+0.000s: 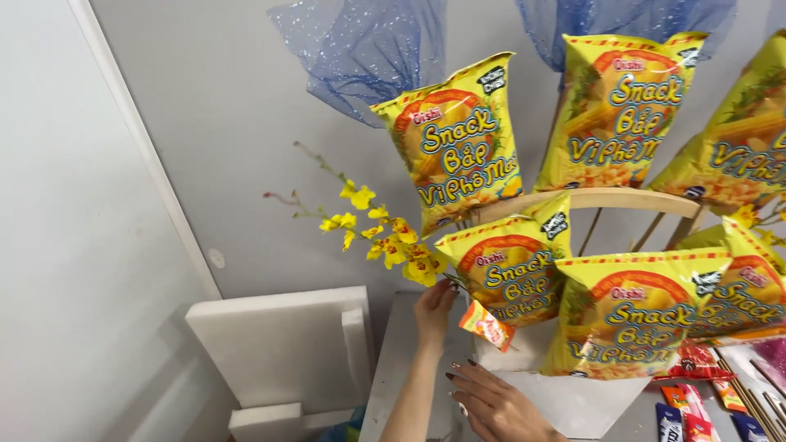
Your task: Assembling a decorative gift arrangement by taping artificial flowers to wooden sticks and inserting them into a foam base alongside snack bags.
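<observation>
From the head view, the left hand (434, 309) is raised to the foot of the yellow flower spray (385, 233), fingertips closed on the stem right where the lowest blossoms sit. The spray fans up and away to the left of that pinch, thin bare tips at the far end.

Just right of the pinch, nearly touching, hangs a yellow snack bag (512, 270) on a stick. Below and a touch right of the pinch there's a small orange sachet (486, 325), tilted, standing just above the white base.

The right hand (495, 405) is lower down, fingers spread and loose, dark nails showing, resting against the white base (573, 401) and gripping nothing that I can see.

Above the pinch another yellow bag (458, 139) tilts up, with blue sparkly mesh (368, 49) behind it. Further right, more yellow bags (618, 110) crowd round a curved wooden hoop (589, 199).

Left of and below both hands, white foam slabs (282, 344) lean against the grey wall. Down at the far right, well away from the right hand, small wrapped sweets (688, 409) lie in a heap.
</observation>
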